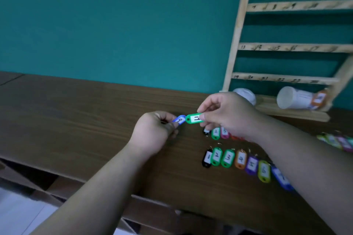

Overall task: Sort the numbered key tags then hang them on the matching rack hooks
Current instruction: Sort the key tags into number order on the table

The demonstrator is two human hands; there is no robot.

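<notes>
Teal wall [114, 25] backs the brown table [76, 110], with the wooden rack [286, 5] standing at the upper right of the frame. Just right of centre my left hand [152, 133] pinches a blue tag [180, 119] marked 9, its long axis rising toward the right. My right hand [229, 114] pinches a green tag [194, 118] lying level across the frame, its hole end pointing left and meeting the blue tag's tip. Below my right wrist a row of tags [240, 159], numbered from 1, runs toward the lower right.
</notes>
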